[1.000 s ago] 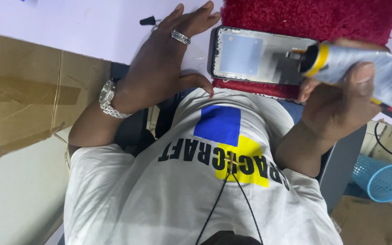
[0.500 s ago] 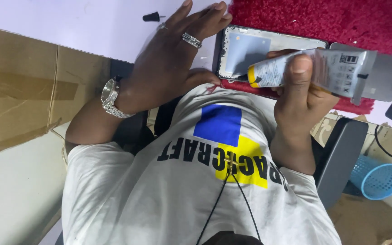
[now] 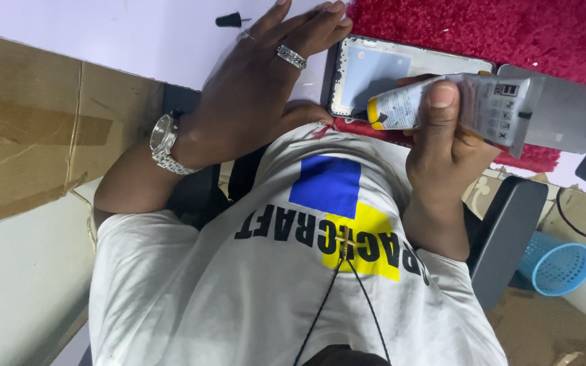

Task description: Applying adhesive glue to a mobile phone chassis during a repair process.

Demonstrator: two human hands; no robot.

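Tube, grey w/ yellow collar | right hand grips | over phone

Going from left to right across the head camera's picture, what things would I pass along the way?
Cardboard sheet → silver wristwatch → left hand → opened phone → right hand holding a glue tube → blue basket.

White tabletop, cardboard, red mat, blue basket.

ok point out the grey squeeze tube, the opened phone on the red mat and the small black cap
grey squeeze tube (image 3: 490,102), head view, printed body
opened phone (image 3: 381,68), head view, bare inner panel
small black cap (image 3: 228,20), head view, its body
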